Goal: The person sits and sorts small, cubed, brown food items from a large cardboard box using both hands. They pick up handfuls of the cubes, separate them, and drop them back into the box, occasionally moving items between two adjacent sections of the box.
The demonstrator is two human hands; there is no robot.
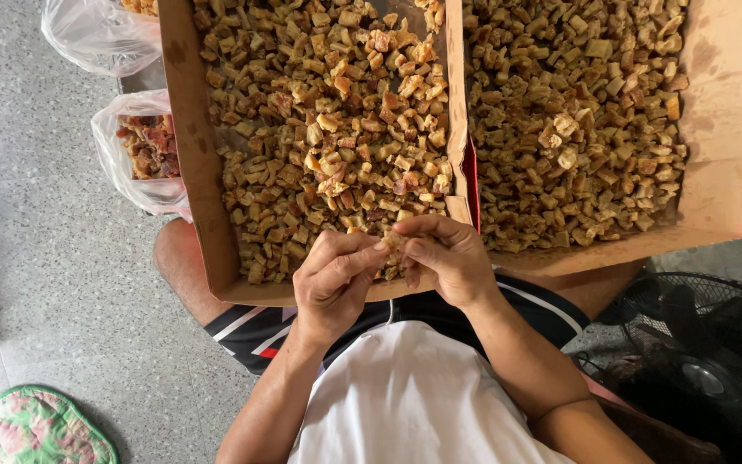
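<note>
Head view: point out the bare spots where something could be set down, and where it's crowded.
Bare: the grey floor left of the left box, between the bags and the green mat; also the right box's bare cardboard end. Crowded: both boxes' middles, and around the fan.

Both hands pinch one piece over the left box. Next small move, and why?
Probably pull the fingertips apart to split the small brown piece. The left hand and right hand both pinch it above the near edge of the left cardboard box, so the bits would fall among the cut cubes there.
</note>
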